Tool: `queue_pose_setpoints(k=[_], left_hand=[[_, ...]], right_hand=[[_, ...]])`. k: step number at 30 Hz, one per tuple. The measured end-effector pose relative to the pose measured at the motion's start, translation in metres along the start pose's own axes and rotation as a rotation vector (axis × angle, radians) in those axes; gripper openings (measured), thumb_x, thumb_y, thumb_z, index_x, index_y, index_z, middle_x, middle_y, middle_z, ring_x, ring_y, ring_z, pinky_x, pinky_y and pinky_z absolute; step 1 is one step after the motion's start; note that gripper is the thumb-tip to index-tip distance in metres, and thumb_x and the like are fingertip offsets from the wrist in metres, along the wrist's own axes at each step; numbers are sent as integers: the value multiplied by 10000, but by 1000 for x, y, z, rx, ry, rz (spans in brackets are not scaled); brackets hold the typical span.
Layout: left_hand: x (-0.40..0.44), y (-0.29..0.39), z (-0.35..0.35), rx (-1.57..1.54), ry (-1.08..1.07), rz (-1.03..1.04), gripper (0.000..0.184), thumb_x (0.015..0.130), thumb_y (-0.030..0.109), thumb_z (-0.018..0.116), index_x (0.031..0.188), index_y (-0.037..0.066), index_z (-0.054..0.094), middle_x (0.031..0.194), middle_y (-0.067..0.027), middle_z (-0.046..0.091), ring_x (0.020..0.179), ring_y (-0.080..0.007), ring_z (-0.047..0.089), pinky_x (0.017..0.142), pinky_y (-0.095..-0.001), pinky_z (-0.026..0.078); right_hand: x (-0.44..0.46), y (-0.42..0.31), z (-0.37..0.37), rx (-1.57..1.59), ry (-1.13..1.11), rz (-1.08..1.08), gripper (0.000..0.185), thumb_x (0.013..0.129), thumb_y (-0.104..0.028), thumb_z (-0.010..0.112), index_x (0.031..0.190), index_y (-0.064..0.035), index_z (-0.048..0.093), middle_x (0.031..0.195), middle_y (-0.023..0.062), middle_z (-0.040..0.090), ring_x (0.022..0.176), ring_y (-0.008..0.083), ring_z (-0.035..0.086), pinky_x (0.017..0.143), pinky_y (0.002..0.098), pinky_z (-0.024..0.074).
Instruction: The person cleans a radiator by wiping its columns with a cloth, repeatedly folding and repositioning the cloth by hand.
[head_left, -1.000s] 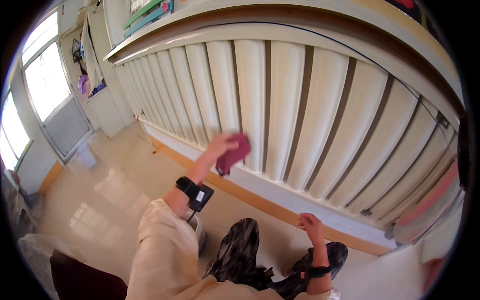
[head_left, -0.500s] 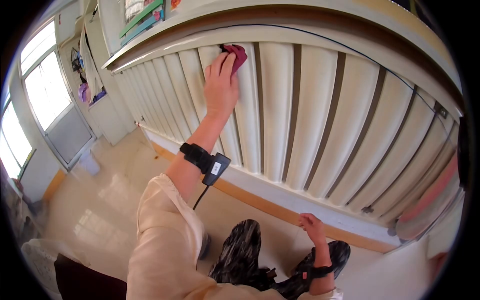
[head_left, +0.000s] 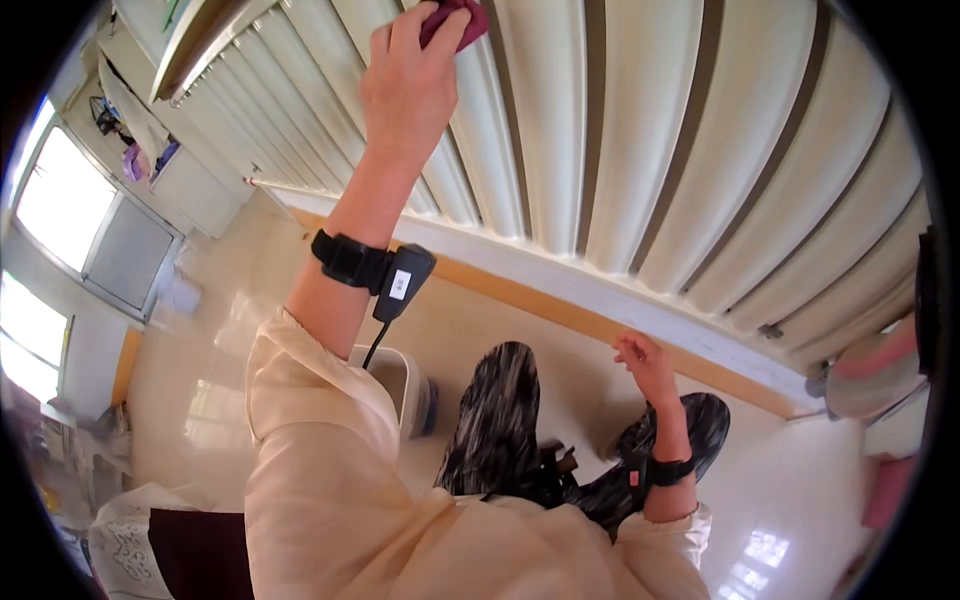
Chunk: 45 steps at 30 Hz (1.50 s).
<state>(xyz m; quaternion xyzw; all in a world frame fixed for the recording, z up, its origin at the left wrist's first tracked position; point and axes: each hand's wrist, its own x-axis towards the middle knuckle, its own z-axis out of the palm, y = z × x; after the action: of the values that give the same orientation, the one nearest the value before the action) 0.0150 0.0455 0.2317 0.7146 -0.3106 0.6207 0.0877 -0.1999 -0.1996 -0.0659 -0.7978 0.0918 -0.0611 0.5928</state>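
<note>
My left hand (head_left: 408,95) is closed around a maroon cloth (head_left: 460,22) at the top edge of the view. It presses the cloth against the upper part of a cream radiator (head_left: 560,120) with tall vertical columns. The cloth is partly cut off by the frame. Above my knee on the right, my right hand (head_left: 648,368) hovers with loosely curled fingers, slightly apart, and nothing visible in them. Both wrists wear black straps; the left one carries a black box (head_left: 405,283) with a cable.
A pale bin (head_left: 395,380) stands on the floor beside my left leg, partly behind my sleeve. A white bucket (head_left: 180,293) is near the door (head_left: 130,250) at the far left. A dark maroon surface (head_left: 200,552) lies at lower left.
The view has tilted downward, so the radiator's top ledge has mostly left the frame and the bin has appeared. My left hand stays on the cloth, now slightly lower along the radiator.
</note>
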Motion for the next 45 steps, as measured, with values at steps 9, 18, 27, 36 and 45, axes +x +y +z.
queue_pose_setpoints(k=[9,18,27,36,45], left_hand=[[-141,29,18,-85,-364,-52,434,727,9,588,1129,169,612,1125,-66,533,976,-268,540,689,-354,529],[-239,65,32,-148,-594,-43,379,732,59,589,1105,128,598,1078,-53,502,962,-229,549,637,-345,529],[-252,60,34,-212,-765,-67,295,745,65,588,1025,157,613,1039,-68,524,954,-252,556,679,-364,533],[-62,-18,-8,-64,-181,-61,297,768,21,572,1036,134,634,1049,-60,575,956,-271,557,737,-360,504],[53,-59,4,-39,143,-280,389,742,34,578,1089,193,654,1091,-7,625,980,-244,565,847,-352,464]], right_hand=[[0,-7,1,-61,-22,20,217,885,-113,582,1063,4,620,842,111,678,738,157,666,697,271,515],[3,-3,5,-83,-55,56,245,865,-158,614,1075,-31,631,847,96,679,731,155,672,692,264,509],[14,38,6,-309,-86,-19,258,840,-220,624,1042,-61,646,794,117,678,703,200,676,662,302,513],[4,32,4,-184,-98,-8,236,863,-179,621,1028,-10,632,798,81,672,696,150,671,650,261,515],[2,46,1,-271,-59,-93,252,870,-178,613,1055,-6,615,792,98,666,696,150,652,663,274,506]])
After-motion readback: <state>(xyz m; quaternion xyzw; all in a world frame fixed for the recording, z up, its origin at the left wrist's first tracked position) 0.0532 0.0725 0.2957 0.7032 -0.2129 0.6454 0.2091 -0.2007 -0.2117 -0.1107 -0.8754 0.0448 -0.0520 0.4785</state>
